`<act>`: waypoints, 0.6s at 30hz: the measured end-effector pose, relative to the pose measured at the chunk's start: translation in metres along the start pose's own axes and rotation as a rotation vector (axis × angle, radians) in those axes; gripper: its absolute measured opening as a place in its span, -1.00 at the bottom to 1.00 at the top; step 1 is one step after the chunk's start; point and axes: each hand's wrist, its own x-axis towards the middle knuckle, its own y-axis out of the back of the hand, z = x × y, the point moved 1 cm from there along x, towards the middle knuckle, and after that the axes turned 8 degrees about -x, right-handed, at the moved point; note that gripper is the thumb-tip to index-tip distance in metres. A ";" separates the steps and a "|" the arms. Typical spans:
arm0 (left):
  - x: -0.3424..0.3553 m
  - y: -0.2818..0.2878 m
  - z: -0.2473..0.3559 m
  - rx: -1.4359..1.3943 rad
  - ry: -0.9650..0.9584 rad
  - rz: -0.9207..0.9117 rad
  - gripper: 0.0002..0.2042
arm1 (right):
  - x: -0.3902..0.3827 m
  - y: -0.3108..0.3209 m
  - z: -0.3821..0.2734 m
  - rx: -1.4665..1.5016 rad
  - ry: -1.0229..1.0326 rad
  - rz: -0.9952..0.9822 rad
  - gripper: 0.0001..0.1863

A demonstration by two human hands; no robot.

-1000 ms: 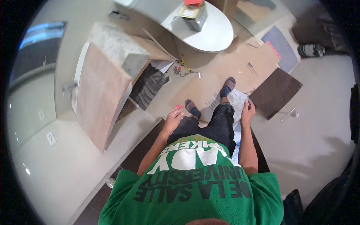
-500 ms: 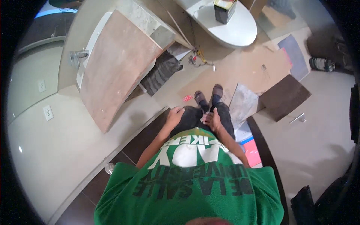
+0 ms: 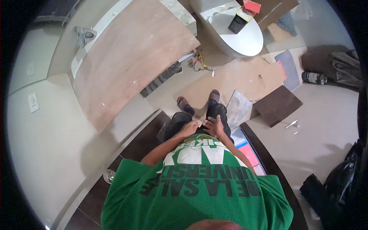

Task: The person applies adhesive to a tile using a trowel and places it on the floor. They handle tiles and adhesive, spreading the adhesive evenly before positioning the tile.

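Close in front of my green shirt, both hands are held at my lap. My left hand (image 3: 187,129) is closed, with a small pale flat piece (image 3: 199,122) at its fingertips; its kind is too small to make out. Just to the right is my right hand (image 3: 215,127), its fingers apart and its fingertips close to the piece. My dark trousers and brown slippers (image 3: 183,102) show beyond the hands. A large wooden board (image 3: 134,61) lies over the sink counter at the far left, and my hands are clear of it.
A white toilet (image 3: 247,42) with a dark tin (image 3: 238,23) on its lid stands ahead. Cardboard (image 3: 230,78), a dark brown panel (image 3: 278,105) and a grey-white slab (image 3: 239,105) lie on the floor. Tools with a yellow part (image 3: 201,60) lie near the toilet.
The small pale piece has gone from my right hand to my left. My left hand has moved right, toward the other, and the right hand's fingers have spread. My feet have parted.
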 end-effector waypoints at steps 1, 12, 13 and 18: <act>-0.001 0.010 -0.002 0.000 0.039 -0.079 -0.61 | -0.002 -0.012 -0.003 -0.018 0.034 0.005 -0.11; -0.033 0.051 0.003 0.056 0.019 0.039 -0.68 | 0.019 -0.059 -0.019 -0.084 -0.042 -0.150 -0.13; -0.033 0.063 0.016 0.025 0.139 0.035 -0.54 | 0.014 -0.063 -0.031 -0.016 -0.013 -0.164 -0.12; -0.030 0.081 0.055 -0.119 0.412 0.120 -0.31 | 0.063 -0.006 -0.058 0.299 0.290 -0.243 -0.23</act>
